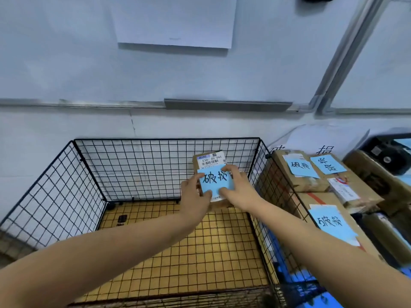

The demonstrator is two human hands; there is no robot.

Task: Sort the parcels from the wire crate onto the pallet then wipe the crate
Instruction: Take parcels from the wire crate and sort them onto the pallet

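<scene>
both hands meet around one small brown parcel (pixel 210 162) near the far right corner of a black wire crate (pixel 89 174). left hand (pixel 195 192) grips the parcel's left side, fingers curled over its edge, thumb near the lower edge of a blue note (pixel 214 181) stuck on the parcel's face. right hand (pixel 238 188) grips the right side, fingers curled over the top of the note. whether the parcel rests on the crate floor or is just lifted off it cannot be told. a white shipping label with a barcode shows above the note. no other parcel shows on the bare part of the yellowish crate floor, apart from a small dark object near the left; the arms hide some of the floor.

to the right, just outside the crate wall, several brown parcels (pixel 311 174) lie close together, some carrying the same kind of blue note; what they lie on is mostly hidden.

this looks like the sorting step, probably its last parcel. the next move likely calls for lifting the parcel clear of the crate's right wall and setting it among the others. wiping is not yet begun, and no cloth is in view.
</scene>
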